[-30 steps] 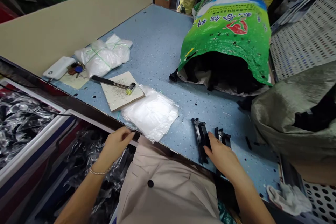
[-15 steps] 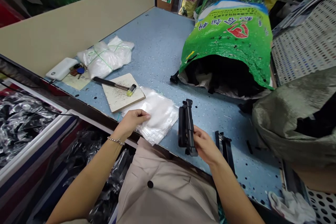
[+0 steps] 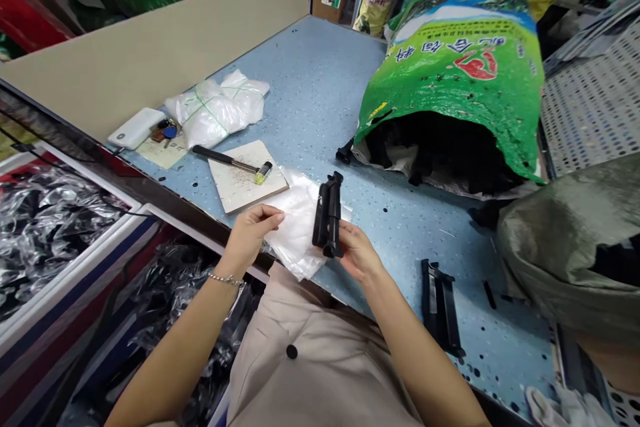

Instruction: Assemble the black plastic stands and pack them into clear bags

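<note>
My right hand [image 3: 356,250] grips a black plastic bracket-like part [image 3: 329,215] and holds it upright over the right side of a stack of clear plastic bags [image 3: 295,240]. My left hand [image 3: 254,230] is closed in a pinch, thumb against forefinger, at the upper left of the stack; it seems to have a bag's edge between the fingertips. Another black plastic part [image 3: 443,307] of similar look lies on the table, right of my right forearm.
A hammer [image 3: 233,162] rests on a pale board [image 3: 235,190] behind the bags. Tied plastic bag bundles [image 3: 215,110], keys and a white device [image 3: 136,128] lie farther left. An open green sack [image 3: 450,73] of black parts and a grey sack [image 3: 565,247] stand right. Bins of wrapped parts [image 3: 45,233] are below left.
My right hand has carried the black part leftward, over the bags. My left hand keeps its pinch at the bags. The view has shifted slightly.
</note>
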`<state>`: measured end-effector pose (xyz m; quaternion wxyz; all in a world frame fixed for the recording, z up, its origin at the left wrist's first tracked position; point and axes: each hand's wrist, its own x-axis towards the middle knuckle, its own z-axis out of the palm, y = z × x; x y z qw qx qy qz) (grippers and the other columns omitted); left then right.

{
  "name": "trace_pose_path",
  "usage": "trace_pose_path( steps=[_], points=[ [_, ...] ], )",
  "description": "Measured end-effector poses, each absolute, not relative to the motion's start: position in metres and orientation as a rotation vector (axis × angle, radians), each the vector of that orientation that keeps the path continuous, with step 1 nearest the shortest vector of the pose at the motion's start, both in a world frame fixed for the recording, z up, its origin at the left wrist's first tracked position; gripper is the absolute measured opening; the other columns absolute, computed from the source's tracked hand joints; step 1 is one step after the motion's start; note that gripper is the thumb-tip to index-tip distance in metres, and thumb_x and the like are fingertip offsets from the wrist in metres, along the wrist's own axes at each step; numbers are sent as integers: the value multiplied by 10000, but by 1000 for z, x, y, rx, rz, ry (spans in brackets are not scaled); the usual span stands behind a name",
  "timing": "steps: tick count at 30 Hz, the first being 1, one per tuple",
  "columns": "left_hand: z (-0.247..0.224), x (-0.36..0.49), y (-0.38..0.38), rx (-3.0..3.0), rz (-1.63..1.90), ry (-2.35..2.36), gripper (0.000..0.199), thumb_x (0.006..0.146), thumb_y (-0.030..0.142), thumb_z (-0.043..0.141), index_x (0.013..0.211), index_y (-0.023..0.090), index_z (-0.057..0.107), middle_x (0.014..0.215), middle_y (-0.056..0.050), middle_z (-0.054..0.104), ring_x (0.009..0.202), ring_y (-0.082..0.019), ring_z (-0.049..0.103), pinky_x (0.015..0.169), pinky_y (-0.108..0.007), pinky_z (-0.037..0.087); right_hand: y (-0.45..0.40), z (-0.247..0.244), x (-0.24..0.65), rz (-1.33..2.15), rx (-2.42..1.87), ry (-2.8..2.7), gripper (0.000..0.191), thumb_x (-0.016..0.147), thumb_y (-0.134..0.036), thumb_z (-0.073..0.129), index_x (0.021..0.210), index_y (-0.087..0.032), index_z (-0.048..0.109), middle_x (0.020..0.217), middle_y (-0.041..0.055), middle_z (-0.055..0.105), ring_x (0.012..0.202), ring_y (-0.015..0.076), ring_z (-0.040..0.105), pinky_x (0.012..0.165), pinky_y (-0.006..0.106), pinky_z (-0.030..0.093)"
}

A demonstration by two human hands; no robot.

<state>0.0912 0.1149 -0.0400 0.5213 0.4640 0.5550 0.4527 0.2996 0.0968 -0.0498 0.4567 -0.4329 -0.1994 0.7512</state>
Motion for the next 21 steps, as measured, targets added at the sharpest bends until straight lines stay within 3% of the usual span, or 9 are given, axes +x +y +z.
trace_pose_path(
  steps=[3,5,7,9,13,16,18,20,21],
  points=[
    [-43,88,111,1730,1124,1398,101,811,185,563,774,166,655,929,-81,653,865,-192,584,782,-353,491,91,-52,309,1813,-1092,-485,257,633,-327,816,761,-154,676,671,0,681,566,121,605,625,278,551],
    [-45,89,111,2095,998,1371,241,842,98,451,788,168,674,1030,-110,650,958,-222,577,858,-420,481,84,-48,315,1773,-1100,-517,248,657,-314,802,822,-166,692,718,-3,690,595,114,607,611,245,533],
    [-46,90,113,2214,914,1378,329,850,53,385,924,160,687,1107,-128,634,1014,-232,571,905,-452,475,74,-42,320,1769,-1092,-549,246,676,-299,791,868,-181,693,741,-12,689,600,103,603,580,211,508],
    [-44,90,115,2147,898,1411,386,840,49,399,1128,156,632,1208,-133,590,979,-203,588,896,-419,499,63,-36,324,1904,-1063,-557,222,684,-292,784,840,-176,678,708,-9,680,562,106,599,551,216,507],
    [-33,97,107,1998,855,1369,592,815,62,445,1388,208,427,1383,-149,454,719,-94,581,716,-285,544,53,-40,322,2273,-957,-397,225,743,-288,732,879,-127,652,762,64,706,606,139,655,538,226,542],
    [-24,109,85,2168,739,1210,732,819,28,400,1500,227,221,1484,-175,335,957,-172,624,833,-335,540,60,-50,310,2224,-914,-276,193,781,-266,694,903,-129,634,827,63,706,658,119,664,554,195,549],
    [-20,117,69,2272,650,1051,789,811,3,375,1523,235,124,1520,-161,287,1211,-255,523,957,-399,497,65,-52,301,2099,-953,-356,210,755,-248,713,923,-155,629,799,28,691,639,120,651,531,204,547],
    [-16,120,57,2243,609,967,789,814,-4,364,1520,259,132,1514,-135,305,1236,-249,504,970,-381,495,65,-51,293,1938,-1038,-532,267,722,-239,742,956,-177,630,740,-3,671,618,125,633,520,212,537],
    [-15,119,53,2185,604,968,766,820,2,368,1510,275,175,1494,-127,333,1130,-215,572,907,-340,529,63,-50,290,1869,-1075,-618,289,716,-239,750,974,-182,632,720,-11,664,615,122,624,528,211,532]
  ],
)
